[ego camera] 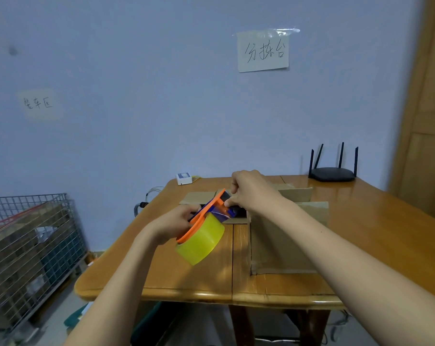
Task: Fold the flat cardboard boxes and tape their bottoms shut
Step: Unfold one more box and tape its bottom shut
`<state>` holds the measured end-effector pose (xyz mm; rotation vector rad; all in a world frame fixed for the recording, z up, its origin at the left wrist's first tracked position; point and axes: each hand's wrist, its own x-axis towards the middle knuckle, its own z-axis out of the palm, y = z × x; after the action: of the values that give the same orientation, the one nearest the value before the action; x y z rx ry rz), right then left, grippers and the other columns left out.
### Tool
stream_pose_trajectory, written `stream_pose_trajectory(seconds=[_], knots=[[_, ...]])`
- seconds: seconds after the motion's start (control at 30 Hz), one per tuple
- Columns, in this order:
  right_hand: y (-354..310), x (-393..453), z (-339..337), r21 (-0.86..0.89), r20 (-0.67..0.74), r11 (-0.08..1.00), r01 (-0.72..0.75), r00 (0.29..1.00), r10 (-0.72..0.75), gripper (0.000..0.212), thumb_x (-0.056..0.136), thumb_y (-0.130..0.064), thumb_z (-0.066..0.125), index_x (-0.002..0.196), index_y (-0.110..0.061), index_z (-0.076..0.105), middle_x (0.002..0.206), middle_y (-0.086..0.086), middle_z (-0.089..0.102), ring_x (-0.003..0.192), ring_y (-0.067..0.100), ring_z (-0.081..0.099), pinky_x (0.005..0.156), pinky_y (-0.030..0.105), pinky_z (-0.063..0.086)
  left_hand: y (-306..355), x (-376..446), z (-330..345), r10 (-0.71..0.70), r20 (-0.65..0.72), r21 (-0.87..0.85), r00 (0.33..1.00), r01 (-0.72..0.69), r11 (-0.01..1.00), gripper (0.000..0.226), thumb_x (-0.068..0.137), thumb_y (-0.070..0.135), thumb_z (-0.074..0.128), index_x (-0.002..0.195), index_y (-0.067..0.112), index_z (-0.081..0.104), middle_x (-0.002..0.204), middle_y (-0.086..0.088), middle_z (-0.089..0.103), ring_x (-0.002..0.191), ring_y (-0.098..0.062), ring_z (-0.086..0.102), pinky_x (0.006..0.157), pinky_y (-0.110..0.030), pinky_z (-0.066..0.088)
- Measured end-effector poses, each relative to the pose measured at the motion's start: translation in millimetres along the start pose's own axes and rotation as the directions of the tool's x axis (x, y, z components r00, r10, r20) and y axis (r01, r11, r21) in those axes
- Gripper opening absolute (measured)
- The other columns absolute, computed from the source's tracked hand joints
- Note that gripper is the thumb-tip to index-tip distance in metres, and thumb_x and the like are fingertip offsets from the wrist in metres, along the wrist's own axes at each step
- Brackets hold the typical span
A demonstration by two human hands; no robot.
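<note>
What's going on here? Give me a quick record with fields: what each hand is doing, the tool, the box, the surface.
left hand: grips the tape dispenser
right hand: pinches the tape end at the dispenser's front
tape roll: yellow, on orange frame
cardboard box: stands on the table, right of the dispenser
table: wooden

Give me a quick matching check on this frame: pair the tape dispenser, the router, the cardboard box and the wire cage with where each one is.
Things:
1. tape dispenser
2. router
3. cardboard box
4. wire cage

Places:
A. far right corner of the table
B. on the floor, left of the table
C. held in the left hand, right hand pinching at its front
D. on the table under the right forearm

Pairs: 1-C, 2-A, 3-D, 4-B
</note>
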<state>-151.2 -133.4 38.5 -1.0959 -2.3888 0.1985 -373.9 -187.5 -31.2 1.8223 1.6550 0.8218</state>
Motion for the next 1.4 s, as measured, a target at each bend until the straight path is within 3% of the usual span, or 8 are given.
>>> stream_pose_trajectory(seconds=[0.2, 0.33, 0.5, 0.67, 0.83, 0.97, 1.07, 1.4], knots=[[5, -2, -5, 0.008, -0.008, 1.000, -0.004, 1.000, 0.004, 0.031, 0.078, -0.031, 0.081, 0.064, -0.020, 0.055, 0.073, 0.002, 0.062, 0.076, 0.022, 0.059, 0.054, 0.028, 0.037, 5, 1, -1, 0.004, 0.043, 0.029, 0.999, -0.005, 1.000, 0.016, 0.095, 0.024, 0.063, 0.110, 0.019, 0.065, 0.098, -0.003, 0.073, 0.089, -0.023, 0.070, 0.073, -0.033, 0.055], [8, -3, -10, 0.065, 0.038, 0.998, 0.021, 0.999, -0.023, 0.018, 0.076, -0.027, 0.084, 0.070, -0.016, 0.071, 0.075, 0.003, 0.071, 0.077, 0.018, 0.066, 0.065, 0.033, 0.055, 12, -1, 1, 0.040, 0.110, 0.048, 0.993, -0.045, 0.998, 0.019, 0.096, 0.017, 0.062, 0.114, 0.022, 0.065, 0.102, 0.001, 0.073, 0.092, -0.019, 0.070, 0.073, -0.032, 0.055], [15, -7, -19, 0.122, 0.054, 0.992, 0.029, 0.998, -0.036, 0.018, 0.078, -0.024, 0.084, 0.079, -0.008, 0.076, 0.079, 0.004, 0.073, 0.079, 0.014, 0.064, 0.069, 0.032, 0.053, 17, -2, 2, 0.082, 0.196, 0.042, 0.977, -0.092, 0.995, 0.029, 0.098, 0.011, 0.060, 0.124, 0.022, 0.063, 0.111, -0.007, 0.073, 0.102, -0.032, 0.069, 0.087, -0.049, 0.055], [26, -8, -23, 0.194, 0.030, 0.981, -0.005, 1.000, -0.001, 0.016, 0.077, -0.022, 0.085, 0.071, -0.014, 0.073, 0.068, -0.005, 0.068, 0.065, 0.004, 0.060, 0.044, 0.007, 0.038, 24, 5, 1, 0.069, 0.208, 0.100, 0.976, -0.091, 0.991, 0.031, 0.097, 0.012, 0.060, 0.122, 0.029, 0.064, 0.112, 0.001, 0.072, 0.104, -0.022, 0.069, 0.093, -0.051, 0.054], [34, -7, -29, 0.248, 0.004, 0.969, -0.011, 1.000, 0.011, 0.016, 0.076, -0.017, 0.085, 0.075, -0.004, 0.076, 0.073, 0.008, 0.073, 0.062, 0.010, 0.062, 0.044, 0.006, 0.038, 25, 13, -1, 0.036, 0.202, 0.158, 0.979, -0.069, 0.985, 0.031, 0.095, 0.020, 0.063, 0.123, 0.033, 0.063, 0.105, 0.005, 0.074, 0.095, -0.015, 0.071, 0.088, -0.046, 0.055], [42, -5, -39, 0.220, -0.036, 0.976, -0.001, 0.999, 0.010, 0.019, 0.075, -0.022, 0.086, 0.073, -0.007, 0.076, 0.068, -0.002, 0.070, 0.065, 0.001, 0.059, 0.052, 0.007, 0.040, 25, 14, -8, 0.010, 0.220, 0.184, 0.975, -0.052, 0.981, 0.030, 0.096, 0.014, 0.060, 0.122, 0.030, 0.064, 0.105, 0.003, 0.074, 0.097, -0.019, 0.071, 0.089, -0.046, 0.055], [52, -4, -48, 0.222, -0.063, 0.975, -0.024, 0.997, 0.039, 0.018, 0.075, -0.023, 0.087, 0.072, -0.010, 0.076, 0.070, 0.000, 0.072, 0.069, 0.006, 0.064, 0.062, 0.019, 0.050, 22, 11, -13, -0.011, 0.235, 0.233, 0.972, -0.045, 0.972, 0.031, 0.097, 0.015, 0.059, 0.121, 0.033, 0.064, 0.109, 0.005, 0.074, 0.100, -0.017, 0.070, 0.089, -0.046, 0.056], [73, -4, -69, 0.207, -0.166, 0.977, -0.044, 0.983, 0.080, 0.019, 0.077, -0.023, 0.085, 0.070, -0.009, 0.075, 0.067, -0.001, 0.070, 0.065, 0.006, 0.060, 0.052, 0.009, 0.037, 20, 12, -29, -0.071, 0.188, 0.438, 0.980, -0.019, 0.899, 0.030, 0.100, 0.020, 0.056, 0.125, 0.035, 0.060, 0.111, 0.014, 0.070, 0.101, -0.006, 0.066, 0.090, -0.032, 0.056]])
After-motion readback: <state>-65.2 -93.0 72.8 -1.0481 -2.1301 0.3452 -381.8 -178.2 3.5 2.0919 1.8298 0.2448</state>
